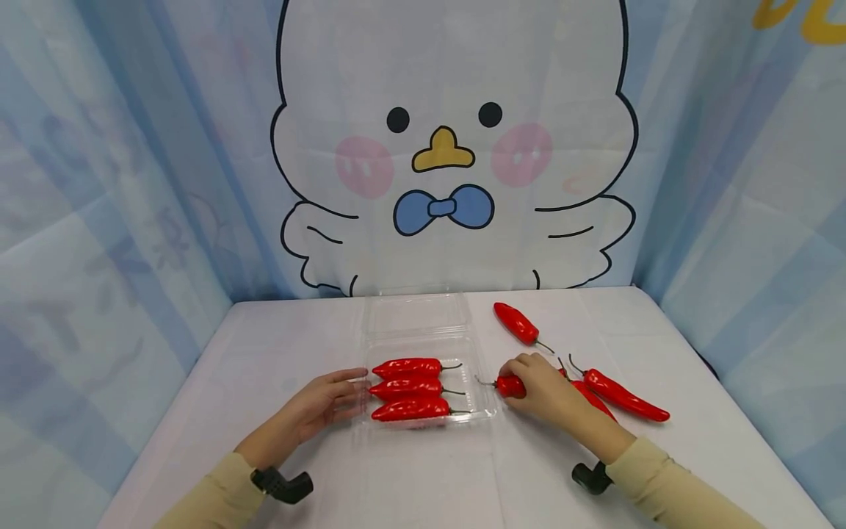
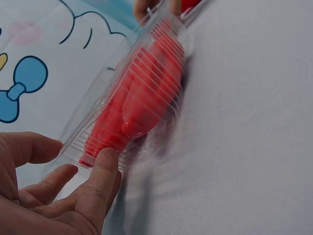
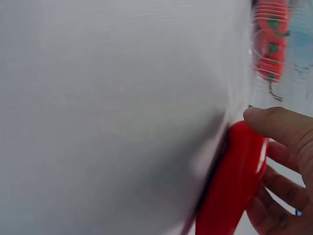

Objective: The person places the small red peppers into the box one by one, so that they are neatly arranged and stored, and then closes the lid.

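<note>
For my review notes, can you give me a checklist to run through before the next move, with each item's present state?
1. Lid open: ok, folded back on the far side of the clear container.
2. Left hand at the container: ok, fingers touch its left end.
3. Right hand gripping a red pepper: ok, held between thumb and fingers.
4. Three packed peppers lined up: ok, side by side, stems to the right.
5. Held pepper's stem matching theirs: not ok, it points left.
6. Enough room for another pepper: cannot tell.
</note>
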### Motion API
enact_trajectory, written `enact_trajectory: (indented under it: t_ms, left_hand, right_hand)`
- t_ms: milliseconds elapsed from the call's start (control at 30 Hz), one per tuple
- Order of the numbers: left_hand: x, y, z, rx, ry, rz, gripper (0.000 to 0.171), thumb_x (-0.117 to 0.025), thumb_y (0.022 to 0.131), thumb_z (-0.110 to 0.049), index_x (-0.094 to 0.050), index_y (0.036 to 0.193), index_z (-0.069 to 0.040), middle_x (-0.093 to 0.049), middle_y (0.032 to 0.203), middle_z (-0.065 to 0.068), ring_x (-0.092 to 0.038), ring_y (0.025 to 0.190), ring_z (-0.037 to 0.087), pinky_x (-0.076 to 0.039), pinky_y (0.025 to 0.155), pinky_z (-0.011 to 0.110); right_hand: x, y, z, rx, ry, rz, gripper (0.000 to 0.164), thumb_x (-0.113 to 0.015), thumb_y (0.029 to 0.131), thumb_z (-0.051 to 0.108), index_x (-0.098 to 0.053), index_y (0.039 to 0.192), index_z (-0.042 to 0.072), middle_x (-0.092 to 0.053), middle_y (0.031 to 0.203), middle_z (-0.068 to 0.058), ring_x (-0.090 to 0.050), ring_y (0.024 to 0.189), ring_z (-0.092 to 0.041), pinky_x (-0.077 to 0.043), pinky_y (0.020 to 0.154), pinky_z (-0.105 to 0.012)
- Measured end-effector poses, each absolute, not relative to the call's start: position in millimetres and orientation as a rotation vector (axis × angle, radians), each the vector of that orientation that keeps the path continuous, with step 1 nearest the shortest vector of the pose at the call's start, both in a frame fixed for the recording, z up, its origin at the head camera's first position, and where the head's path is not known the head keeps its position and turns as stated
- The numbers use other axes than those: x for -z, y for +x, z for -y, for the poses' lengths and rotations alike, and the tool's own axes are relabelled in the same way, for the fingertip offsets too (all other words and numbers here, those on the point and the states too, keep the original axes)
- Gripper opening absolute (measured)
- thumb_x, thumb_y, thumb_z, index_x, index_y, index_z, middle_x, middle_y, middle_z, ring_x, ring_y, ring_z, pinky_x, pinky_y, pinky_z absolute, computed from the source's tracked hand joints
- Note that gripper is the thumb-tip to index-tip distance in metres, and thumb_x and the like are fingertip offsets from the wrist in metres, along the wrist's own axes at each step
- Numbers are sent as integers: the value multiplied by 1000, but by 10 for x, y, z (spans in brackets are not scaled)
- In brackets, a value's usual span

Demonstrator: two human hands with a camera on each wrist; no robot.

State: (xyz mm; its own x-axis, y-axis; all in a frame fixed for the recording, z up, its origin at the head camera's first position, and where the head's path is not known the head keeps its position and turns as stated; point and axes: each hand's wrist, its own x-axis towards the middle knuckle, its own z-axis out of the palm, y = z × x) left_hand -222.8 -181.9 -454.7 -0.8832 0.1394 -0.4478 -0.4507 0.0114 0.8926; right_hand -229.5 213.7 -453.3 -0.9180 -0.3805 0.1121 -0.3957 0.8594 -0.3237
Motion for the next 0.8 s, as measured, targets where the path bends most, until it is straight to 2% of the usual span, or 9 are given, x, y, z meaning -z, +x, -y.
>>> enact_trajectory:
  t_ms: [133,367,667,800]
  left_hand:
    - [4538,-2234,1813,-1926,-309,-1877,49,-62,103,-15,-51,149,-2,-62,142,23,-72,114,28,-61,94,41]
    - [4509,-2225,1812,-1917,-319,-1886,49,-61,103,-14,-51,149,-2,-61,143,24,-72,113,27,-60,94,41]
    - [4518,-2237,1831,-1909,-294,-1878,49,-60,104,-14,-49,150,0,-64,139,22,-72,113,28,-61,94,40]
    - [4511,-2233,1817,-1910,-297,-1876,48,-59,104,-14,-49,149,0,-63,140,22,-72,112,28,-61,93,40]
  right_hand:
    - [4595,-2298,-2125,-459,635,2961,46,-92,75,21,-69,114,14,-67,111,-4,-58,106,-24,-62,86,-39]
    - [4659,-2319,-2069,-327,668,2885,50,-93,76,26,-65,115,13,-66,108,-3,-58,102,-22,-60,86,-36]
    - [4682,-2342,-2067,-277,702,2841,40,-91,78,24,-74,114,13,-68,107,-3,-58,100,-21,-60,84,-33]
    - [4652,-2334,-2123,-347,678,2813,38,-90,79,23,-74,113,12,-69,107,-3,-59,100,-21,-61,84,-35]
